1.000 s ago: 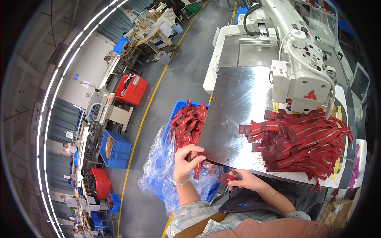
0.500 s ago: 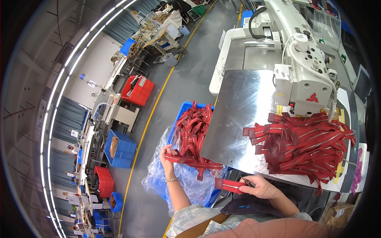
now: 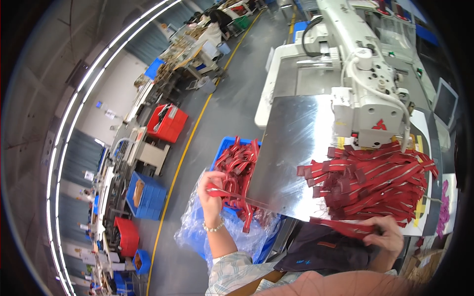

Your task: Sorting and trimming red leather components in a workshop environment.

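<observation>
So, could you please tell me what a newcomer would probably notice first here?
Probably the big heap of red zipper strips at the right, just in front of the white machine. Then the hands: the left hand holds one red strip near the blue bin, the right hand a second strip beside the heap.

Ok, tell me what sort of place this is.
Probably a sewing workshop: a big white machine, apparently for sewing, has red zipper strips heaped in front of it, and a row of workstations runs along the left.
</observation>
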Demonstrator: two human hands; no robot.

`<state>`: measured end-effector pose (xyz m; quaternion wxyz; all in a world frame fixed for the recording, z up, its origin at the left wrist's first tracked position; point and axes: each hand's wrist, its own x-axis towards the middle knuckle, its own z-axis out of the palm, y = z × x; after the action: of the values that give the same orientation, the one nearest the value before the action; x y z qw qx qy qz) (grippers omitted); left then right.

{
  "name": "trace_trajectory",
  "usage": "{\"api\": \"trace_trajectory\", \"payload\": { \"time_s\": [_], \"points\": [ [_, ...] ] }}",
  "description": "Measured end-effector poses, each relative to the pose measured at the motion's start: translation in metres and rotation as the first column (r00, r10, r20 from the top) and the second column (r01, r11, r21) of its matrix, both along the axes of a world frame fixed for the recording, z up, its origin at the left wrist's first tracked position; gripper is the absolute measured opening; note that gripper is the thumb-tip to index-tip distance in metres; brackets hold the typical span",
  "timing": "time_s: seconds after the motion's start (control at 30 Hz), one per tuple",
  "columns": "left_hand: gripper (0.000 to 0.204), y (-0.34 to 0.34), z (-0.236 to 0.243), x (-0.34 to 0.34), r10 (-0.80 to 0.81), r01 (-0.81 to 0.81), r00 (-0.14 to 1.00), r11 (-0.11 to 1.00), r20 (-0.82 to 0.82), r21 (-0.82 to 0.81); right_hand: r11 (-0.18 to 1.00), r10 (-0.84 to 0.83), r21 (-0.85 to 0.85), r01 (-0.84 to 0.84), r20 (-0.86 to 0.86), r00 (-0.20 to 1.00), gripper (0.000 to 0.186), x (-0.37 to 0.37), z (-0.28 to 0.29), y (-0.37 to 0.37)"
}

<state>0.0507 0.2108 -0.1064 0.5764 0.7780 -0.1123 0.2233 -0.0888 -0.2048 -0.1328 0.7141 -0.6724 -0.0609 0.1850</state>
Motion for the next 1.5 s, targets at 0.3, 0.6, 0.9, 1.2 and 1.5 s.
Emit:
{"api": "trace_trajectory", "payload": {
  "time_s": [0.3,0.6,0.9,1.2,1.5],
  "points": [
    [0.017,-0.059,-0.007,-0.005,-0.385,0.502,0.827,0.833,-0.41,0.232,0.683,-0.439,-0.406,0.607,0.436,0.786,0.024,0.009,0.069,-0.068],
    [0.008,-0.083,-0.032,-0.003,-0.402,0.436,0.849,0.9,-0.343,0.023,0.728,-0.385,-0.424,0.538,0.397,0.833,0.022,0.071,0.014,-0.103],
    [0.002,-0.08,-0.044,-0.008,-0.316,0.317,0.87,0.946,-0.379,-0.063,0.431,-0.678,-0.179,0.884,0.582,0.449,0.022,0.058,-0.005,-0.046],
    [0.005,-0.084,-0.049,-0.006,-0.226,0.188,0.923,0.971,-0.313,-0.147,0.687,-0.074,0.689,0.23,-0.249,0.966,0.033,0.022,-0.062,0.087],
    [0.006,-0.081,-0.05,-0.01,-0.231,0.186,0.926,0.967,-0.299,-0.172,0.636,-0.09,0.711,0.299,-0.316,0.945,0.027,0.043,-0.065,0.143]
  ]
}}
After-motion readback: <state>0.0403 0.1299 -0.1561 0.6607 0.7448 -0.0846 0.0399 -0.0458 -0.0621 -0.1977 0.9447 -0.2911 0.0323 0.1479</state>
